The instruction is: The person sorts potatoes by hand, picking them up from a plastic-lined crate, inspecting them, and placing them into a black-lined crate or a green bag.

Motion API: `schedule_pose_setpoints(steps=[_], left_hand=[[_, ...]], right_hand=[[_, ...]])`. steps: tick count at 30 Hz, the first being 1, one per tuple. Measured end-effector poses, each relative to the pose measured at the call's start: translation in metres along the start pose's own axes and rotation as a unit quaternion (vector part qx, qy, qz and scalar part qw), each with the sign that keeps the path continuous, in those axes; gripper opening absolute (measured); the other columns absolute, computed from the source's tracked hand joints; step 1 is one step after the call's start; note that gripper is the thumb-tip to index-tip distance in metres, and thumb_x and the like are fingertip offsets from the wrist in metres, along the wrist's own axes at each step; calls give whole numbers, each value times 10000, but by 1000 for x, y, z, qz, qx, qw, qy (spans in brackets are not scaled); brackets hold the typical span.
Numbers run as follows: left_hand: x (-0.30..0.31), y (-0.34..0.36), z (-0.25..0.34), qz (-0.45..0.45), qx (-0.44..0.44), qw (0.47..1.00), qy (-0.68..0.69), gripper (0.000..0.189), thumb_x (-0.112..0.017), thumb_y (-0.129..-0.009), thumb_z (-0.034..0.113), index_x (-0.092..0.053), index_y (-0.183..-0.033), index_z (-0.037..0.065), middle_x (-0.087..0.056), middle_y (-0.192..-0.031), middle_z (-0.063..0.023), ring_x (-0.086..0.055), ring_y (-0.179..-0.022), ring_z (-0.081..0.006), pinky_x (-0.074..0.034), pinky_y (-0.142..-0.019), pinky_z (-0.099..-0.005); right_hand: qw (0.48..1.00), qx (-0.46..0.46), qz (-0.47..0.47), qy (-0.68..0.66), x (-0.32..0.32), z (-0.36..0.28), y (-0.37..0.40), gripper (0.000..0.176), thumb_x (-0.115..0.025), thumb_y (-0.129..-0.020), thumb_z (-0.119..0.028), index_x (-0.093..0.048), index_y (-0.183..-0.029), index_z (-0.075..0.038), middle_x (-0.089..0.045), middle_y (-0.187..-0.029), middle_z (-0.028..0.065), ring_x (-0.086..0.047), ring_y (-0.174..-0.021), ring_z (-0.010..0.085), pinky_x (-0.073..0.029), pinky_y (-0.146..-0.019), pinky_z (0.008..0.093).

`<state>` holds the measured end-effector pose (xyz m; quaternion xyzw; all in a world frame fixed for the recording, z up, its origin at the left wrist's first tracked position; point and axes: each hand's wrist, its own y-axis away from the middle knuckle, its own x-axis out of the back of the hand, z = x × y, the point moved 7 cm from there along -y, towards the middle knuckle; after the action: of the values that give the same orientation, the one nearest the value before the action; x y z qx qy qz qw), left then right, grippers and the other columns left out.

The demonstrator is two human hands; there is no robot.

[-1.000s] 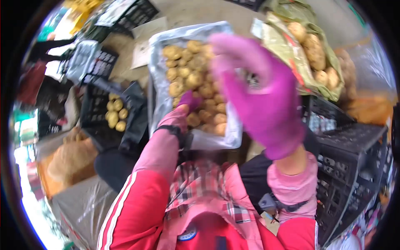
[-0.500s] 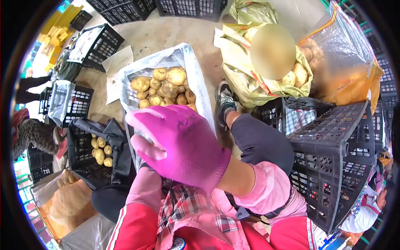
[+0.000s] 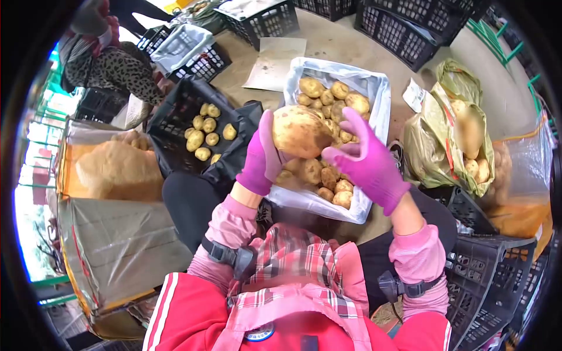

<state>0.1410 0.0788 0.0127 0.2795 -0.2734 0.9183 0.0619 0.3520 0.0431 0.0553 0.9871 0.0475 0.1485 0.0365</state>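
A large potato [image 3: 300, 131] is held up in my left hand [image 3: 261, 161], which wears a purple glove. Its thumb and fingers curve round the potato's left side and underside. My right hand [image 3: 372, 164], gloved alike, hovers just right of the potato with fingers spread and nothing in them. Below both hands stands a crate with a white plastic liner [image 3: 379, 93], holding many potatoes [image 3: 343, 199]. To the left, a black-lined crate [image 3: 170, 120] has several smaller potatoes [image 3: 196, 140] in it.
At the right stands a yellowish sack [image 3: 424, 137] of potatoes, with black crates [image 3: 480, 281] nearer me. A large filled bag [image 3: 120, 169] is at the left. Another person's patterned sleeve [image 3: 126, 70] shows at upper left. Cardboard [image 3: 275, 64] lies on the floor.
My view has swung left, so the crates appear further right. My hands, earlier overlapping with the left mostly hidden, are now apart, and a large potato shows in the left.
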Motion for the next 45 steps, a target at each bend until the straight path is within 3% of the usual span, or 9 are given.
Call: schedule_pose_setpoints(steps=[5,12,16,21,25,28,30,33,45], left_hand=[[2,21,22,12,58,998,-11,860,-734,-853,1,-190,-1519,17,-503,-1375,-193,-607,-1148,-235,-558,-902,-355],[12,11,39,-71,143,980,117,526,-396,-1065,290,-268,-1497,17,-512,-1382,-159,-592,-1180,-246,-521,-974,-375],[-10,21,50,8,358,811,462,525,-380,-1061,392,-407,-1428,18,-566,-1310,-150,-629,-1135,-213,-598,-831,-362],[-19,22,57,36,418,753,507,578,-300,-1049,510,-495,-1357,60,-629,-1218,-115,-688,-1022,-226,-607,-786,-348],[3,12,24,70,159,980,93,532,-310,-1068,442,-554,-1258,10,-639,-1174,-119,-677,-1015,-208,-555,-871,-314],[21,8,29,131,170,965,152,379,-491,-1023,336,-580,-1174,0,-633,-1079,-112,-626,-989,-187,-509,-877,-317],[27,1,25,189,232,903,308,344,-678,-941,276,-578,-1141,14,-616,-1011,-108,-594,-947,-206,-489,-853,-341],[20,6,15,228,244,916,224,317,-610,-992,310,-609,-1103,13,-623,-970,-58,-563,-929,-125,-480,-844,-298],[15,-33,6,178,232,896,333,327,-560,-1017,310,-596,-1145,11,-620,-1009,-69,-580,-930,-140,-479,-839,-295]], right_hand=[[984,170,32,42,-37,-21,4,826,-710,-868,-501,-382,-1461,-29,-533,-1387,202,-598,-1181,306,-499,-947,385],[955,261,47,136,-46,-29,13,702,-633,-901,-527,-447,-1428,-102,-537,-1383,160,-578,-1204,355,-506,-945,404],[943,293,94,131,-41,-45,21,498,-593,-966,-394,-525,-1346,-80,-613,-1280,155,-627,-1130,345,-531,-893,400],[963,246,100,35,-35,-38,12,373,-498,-1038,-304,-594,-1261,-21,-680,-1151,150,-659,-1079,260,-519,-892,333],[984,79,46,-151,-35,-7,-4,364,-489,-1047,-338,-608,-1251,-60,-684,-1077,100,-692,-898,189,-562,-766,293],[957,10,-15,-291,-48,-5,-2,409,-492,-1046,-361,-562,-1313,-59,-654,-1089,85,-650,-867,114,-561,-730,261],[978,114,-27,-171,-57,-11,0,621,-581,-1001,-381,-385,-1449,2,-532,-1342,157,-574,-1167,214,-515,-899,291],[986,135,23,-93,-58,-23,-1,683,-581,-988,-426,-374,-1449,34,-488,-1424,191,-458,-1338,263,-340,-1115,352],[986,63,143,-55,-37,-12,-44,377,-417,-1065,-270,-598,-1247,5,-647,-1166,153,-641,-1048,222,-505,-928,339]])
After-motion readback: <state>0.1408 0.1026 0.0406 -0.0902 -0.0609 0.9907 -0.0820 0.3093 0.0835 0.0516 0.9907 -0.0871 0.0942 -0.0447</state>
